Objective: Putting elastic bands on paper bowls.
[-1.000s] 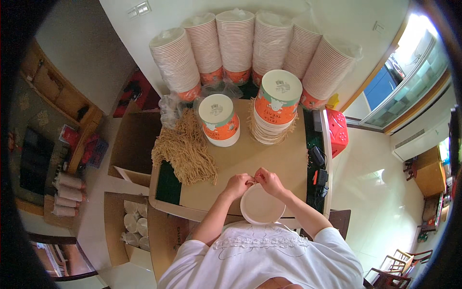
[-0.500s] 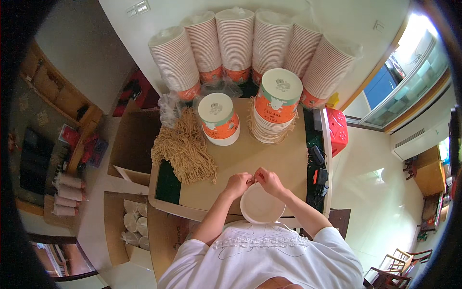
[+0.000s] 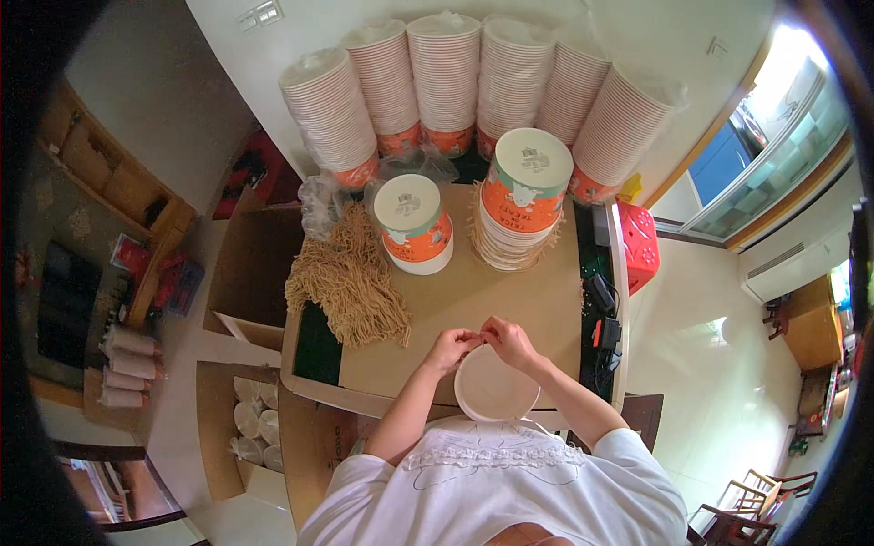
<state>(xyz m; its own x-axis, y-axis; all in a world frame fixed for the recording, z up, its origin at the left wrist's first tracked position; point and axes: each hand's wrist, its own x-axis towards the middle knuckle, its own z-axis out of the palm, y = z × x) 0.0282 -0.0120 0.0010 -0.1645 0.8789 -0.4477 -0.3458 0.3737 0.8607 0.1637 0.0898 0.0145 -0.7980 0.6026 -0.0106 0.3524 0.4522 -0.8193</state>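
Note:
A white paper bucket (image 3: 497,386) stands mouth up against my chest at the table's near edge. My left hand (image 3: 452,349) and my right hand (image 3: 510,344) meet at its far rim, fingers pinched together. What lies between the fingertips is too small to make out. Farther off, an upturned orange and green printed bucket (image 3: 414,223) stands on the left. To its right rises a taller nested stack of upturned buckets (image 3: 525,196), with tan cords sticking out around its lower rims. A heap of tan cords (image 3: 350,278) lies left of the buckets.
Tall plastic-wrapped bucket stacks (image 3: 443,82) line the wall behind the cardboard-covered table (image 3: 492,296). Black devices with cables (image 3: 604,332) lie along the right edge, beside a red stool (image 3: 639,246). Open cardboard boxes (image 3: 218,428) stand on the floor at left, one holding wrapped white items.
Both hands stay at the bucket's far rim, with only a slight shift of the fingers. The bucket and the other things have not visibly moved.

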